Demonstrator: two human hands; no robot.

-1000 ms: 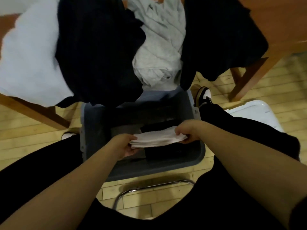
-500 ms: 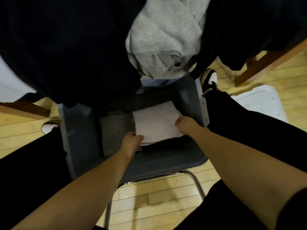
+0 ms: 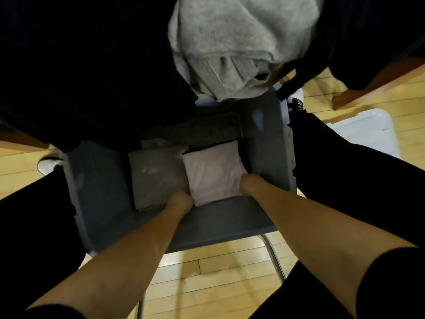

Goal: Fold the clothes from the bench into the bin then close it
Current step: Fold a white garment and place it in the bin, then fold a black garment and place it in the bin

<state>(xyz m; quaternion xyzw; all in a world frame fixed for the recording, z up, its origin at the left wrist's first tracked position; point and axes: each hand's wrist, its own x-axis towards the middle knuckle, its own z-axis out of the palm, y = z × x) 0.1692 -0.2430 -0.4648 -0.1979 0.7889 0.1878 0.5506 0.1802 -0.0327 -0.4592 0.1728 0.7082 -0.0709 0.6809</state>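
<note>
In the middle of the frame, both hands are reaching down into the grey plastic bin [image 3: 271, 143], which is standing on the wooden floor [image 3: 207, 268] between the person's legs. The folded white cloth [image 3: 212, 173] is lying flat inside the bin, in its right part, on top of a black garment of which only a thin edge is showing. The left hand [image 3: 180, 199] is at the lower left corner of the white cloth and the right hand [image 3: 249, 184] is at its lower right edge, so the cloth is lying between the two hands and a little above them in the picture. The fingers of both hands are hidden under or behind the cloth, so I cannot tell if each grip is closed on the cloth or only touching it. Just beside the white cloth, on its left, a folded grey cloth [image 3: 156, 178] is lying in the bin. At the top of the frame, a light grey sweater [image 3: 230, 42] and dark clothes [image 3: 92, 65] are hanging over the edge of the table [image 3: 379, 88]. The white lid [image 3: 368, 132] is lying on the floor at the right of the bin.
</note>
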